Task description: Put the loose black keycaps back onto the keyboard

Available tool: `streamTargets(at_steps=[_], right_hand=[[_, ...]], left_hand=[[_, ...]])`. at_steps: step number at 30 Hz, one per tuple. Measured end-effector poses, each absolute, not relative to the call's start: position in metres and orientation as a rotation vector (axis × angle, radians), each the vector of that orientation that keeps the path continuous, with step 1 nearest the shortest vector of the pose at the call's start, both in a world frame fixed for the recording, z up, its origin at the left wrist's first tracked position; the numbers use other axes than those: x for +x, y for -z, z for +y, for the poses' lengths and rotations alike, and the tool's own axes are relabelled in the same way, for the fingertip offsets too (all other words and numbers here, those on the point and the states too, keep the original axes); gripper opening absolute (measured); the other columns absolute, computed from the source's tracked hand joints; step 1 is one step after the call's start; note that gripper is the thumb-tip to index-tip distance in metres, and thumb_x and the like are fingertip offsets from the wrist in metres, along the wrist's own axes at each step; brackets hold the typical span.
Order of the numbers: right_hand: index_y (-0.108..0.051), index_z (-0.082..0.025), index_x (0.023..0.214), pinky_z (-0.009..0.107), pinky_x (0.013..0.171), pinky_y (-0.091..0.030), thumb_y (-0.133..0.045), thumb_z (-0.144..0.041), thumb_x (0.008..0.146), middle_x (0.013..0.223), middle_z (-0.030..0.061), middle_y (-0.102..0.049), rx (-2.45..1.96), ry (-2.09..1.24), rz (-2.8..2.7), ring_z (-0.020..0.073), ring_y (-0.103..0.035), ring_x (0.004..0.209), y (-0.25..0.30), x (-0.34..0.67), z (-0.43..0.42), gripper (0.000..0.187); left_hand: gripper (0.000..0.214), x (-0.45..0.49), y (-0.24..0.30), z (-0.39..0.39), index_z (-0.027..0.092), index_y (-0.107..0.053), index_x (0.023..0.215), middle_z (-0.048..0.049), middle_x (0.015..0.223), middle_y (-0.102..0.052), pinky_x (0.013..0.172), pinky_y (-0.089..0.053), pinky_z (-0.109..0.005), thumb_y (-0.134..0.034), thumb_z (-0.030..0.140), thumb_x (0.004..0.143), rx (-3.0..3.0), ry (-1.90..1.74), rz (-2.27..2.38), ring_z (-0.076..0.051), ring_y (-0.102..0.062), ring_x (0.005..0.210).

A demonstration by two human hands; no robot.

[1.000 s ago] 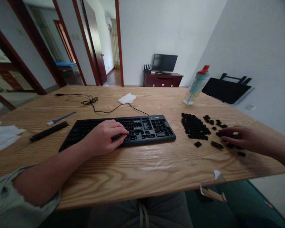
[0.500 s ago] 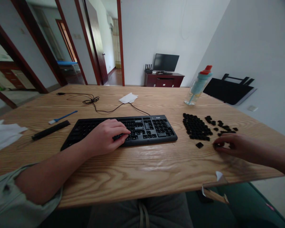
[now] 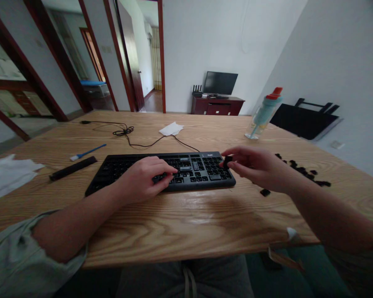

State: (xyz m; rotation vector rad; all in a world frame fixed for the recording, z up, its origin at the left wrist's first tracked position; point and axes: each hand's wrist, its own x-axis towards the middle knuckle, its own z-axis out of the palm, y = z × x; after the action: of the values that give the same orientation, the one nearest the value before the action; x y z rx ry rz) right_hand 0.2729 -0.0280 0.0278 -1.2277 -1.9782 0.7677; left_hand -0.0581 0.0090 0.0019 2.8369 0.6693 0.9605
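A black keyboard (image 3: 219,177) lies across the table, many of its key positions bare and several keycaps in place. My left hand (image 3: 147,176) rests over its middle, thumb and fingertips drawn together against the keys; anything between them is too small to make out. Just off the keyboard's right end, my right hand (image 3: 257,165) pinches a black keycap (image 3: 227,161) between thumb and fingers, above the table. Loose keycaps (image 3: 301,169) lie scattered beyond the right wrist, and a single keycap (image 3: 265,192) sits below that hand. The hand and forearm hide most of the larger keycap cluster.
On the left are a blue brush (image 3: 88,152), a black bar-shaped piece (image 3: 73,168) and white tissues (image 3: 10,177). Behind the keyboard run its cable (image 3: 139,145) and a folded tissue (image 3: 171,128). A water bottle (image 3: 262,116) stands at the back right.
My right hand has moved left from the scattered keycaps to the keyboard's right end, carrying a keycap. The left hand stays at the same place on the keyboard. The view has shifted slightly.
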Motion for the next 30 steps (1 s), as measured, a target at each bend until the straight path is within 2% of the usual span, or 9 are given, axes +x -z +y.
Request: streamTargets(at_steps=[3, 6, 8, 11, 16, 19, 21, 24, 30], right_hand=[[-0.056, -0.019, 0.112, 0.022, 0.046, -0.036, -0.067, -0.044, 0.088, 0.075, -0.0006, -0.066, -1.033, -1.170, -1.840, 0.0079, -0.048, 0.052, -0.024, 0.218, -0.015, 0.037], [-0.053, -0.019, 0.108, 0.021, 0.045, -0.034, -0.067, -0.042, 0.088, 0.064, -0.0065, -0.057, -0.925, -1.336, -1.774, 0.0068, -0.046, 0.050, -0.017, 0.177, -0.007, 0.034], [-0.052, -0.019, 0.107, 0.020, 0.046, -0.034, -0.067, -0.041, 0.087, 0.063, -0.0078, -0.056, -0.889, -1.395, -1.751, 0.0067, -0.045, 0.050, -0.013, 0.160, -0.003, 0.033], [-0.049, -0.021, 0.105, 0.020, 0.047, -0.035, -0.070, -0.042, 0.085, 0.065, -0.0074, -0.059, -0.882, -1.413, -1.727, 0.0071, -0.046, 0.051, -0.010, 0.144, -0.002, 0.036], [-0.053, -0.021, 0.098, 0.022, 0.054, -0.042, -0.066, -0.035, 0.089, 0.083, 0.0009, -0.068, -0.928, -1.201, -1.942, 0.0108, -0.059, 0.064, 0.003, 0.122, -0.019, 0.021], [-0.060, -0.020, 0.096, 0.023, 0.056, -0.043, -0.063, -0.026, 0.090, 0.077, 0.0000, -0.067, -0.935, -0.935, -2.257, 0.0113, -0.059, 0.063, 0.020, 0.111, -0.035, 0.009], [-0.063, -0.020, 0.092, 0.023, 0.058, -0.042, -0.061, -0.023, 0.092, 0.075, 0.0001, -0.066, -0.845, -0.719, -2.447, 0.0117, -0.058, 0.064, 0.032, 0.105, -0.043, 0.004], [-0.065, -0.020, 0.091, 0.024, 0.065, -0.044, -0.057, -0.022, 0.095, 0.080, 0.0028, -0.067, -0.617, -0.480, -2.581, 0.0129, -0.060, 0.071, 0.041, 0.099, -0.049, 0.009], [-0.063, -0.019, 0.090, 0.026, 0.069, -0.046, -0.056, -0.020, 0.097, 0.086, 0.0041, -0.068, -0.451, -0.389, -2.645, 0.0139, -0.059, 0.076, 0.045, 0.098, -0.048, 0.010]], left_hand=[[0.031, -0.058, -0.001, 0.001, 0.018, -0.064, 0.121, -0.0019, 0.089, -0.073, 0.073, -0.051, -0.025, -0.062, 0.022, 0.090, 2.680, -0.983, 0.780, -0.012, -0.066, 0.076], [0.049, -0.058, -0.001, -0.004, 0.020, -0.053, 0.137, 0.0009, 0.086, -0.072, 0.069, -0.051, -0.023, -0.065, 0.028, 0.090, 2.552, -1.012, 0.841, -0.011, -0.064, 0.070], [0.050, -0.060, -0.002, -0.004, 0.021, -0.053, 0.138, 0.0020, 0.082, -0.071, 0.066, -0.050, -0.022, -0.066, 0.030, 0.090, 2.512, -1.021, 0.884, -0.010, -0.063, 0.067], [0.039, -0.067, -0.007, -0.001, 0.020, -0.062, 0.127, 0.0015, 0.079, -0.069, 0.064, -0.048, -0.022, -0.065, 0.033, 0.091, 2.498, -0.998, 0.978, -0.010, -0.061, 0.065], [0.014, -0.100, -0.014, -0.021, 0.017, -0.068, 0.096, -0.0016, 0.084, -0.070, 0.069, -0.048, -0.024, -0.067, 0.030, 0.090, 2.647, -0.884, 0.992, -0.013, -0.064, 0.075], [0.014, -0.124, -0.006, -0.051, 0.017, -0.066, 0.086, -0.0031, 0.084, -0.070, 0.072, -0.046, -0.026, -0.057, 0.022, 0.095, 2.850, -0.733, 0.926, -0.014, -0.063, 0.079], [0.017, -0.137, 0.003, -0.072, 0.018, -0.065, 0.085, -0.0029, 0.081, -0.069, 0.072, -0.045, -0.028, -0.053, 0.020, 0.097, 2.919, -0.638, 0.970, -0.015, -0.061, 0.077], [0.010, -0.147, 0.016, -0.093, 0.019, -0.065, 0.093, -0.0029, 0.083, -0.068, 0.072, -0.045, -0.030, -0.056, 0.023, 0.095, 2.865, -0.573, 1.072, -0.017, -0.061, 0.077], [0.017, -0.143, 0.022, -0.101, 0.018, -0.064, 0.104, -0.0042, 0.095, -0.071, 0.078, -0.048, -0.032, -0.060, 0.030, 0.094, 2.733, -0.579, 1.107, -0.019, -0.064, 0.087]])
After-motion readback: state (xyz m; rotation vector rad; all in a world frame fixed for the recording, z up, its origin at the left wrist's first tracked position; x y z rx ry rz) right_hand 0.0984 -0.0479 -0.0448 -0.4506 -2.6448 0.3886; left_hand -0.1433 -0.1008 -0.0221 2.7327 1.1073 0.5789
